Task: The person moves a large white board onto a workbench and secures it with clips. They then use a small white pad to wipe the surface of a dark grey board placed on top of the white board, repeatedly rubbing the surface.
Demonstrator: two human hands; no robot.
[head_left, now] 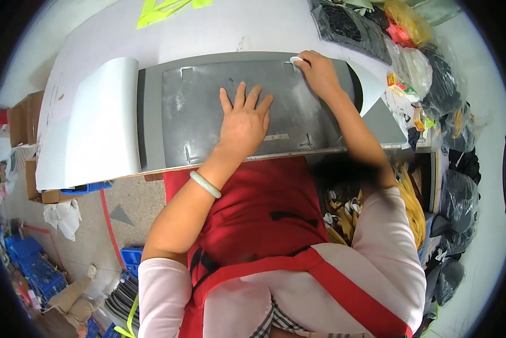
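A dark grey metal plate lies flat on the white table in front of me. My left hand rests palm down on the middle of the plate, fingers spread, with a pale green bangle on the wrist. My right hand is at the plate's far right corner, fingers pinched on a small white piece pressed against the plate's top edge.
A curled white sheet lies left of the plate. Bags of dark goods and plastic-wrapped bundles crowd the right side. Blue crates, cardboard boxes and a person's leg are on the floor at left.
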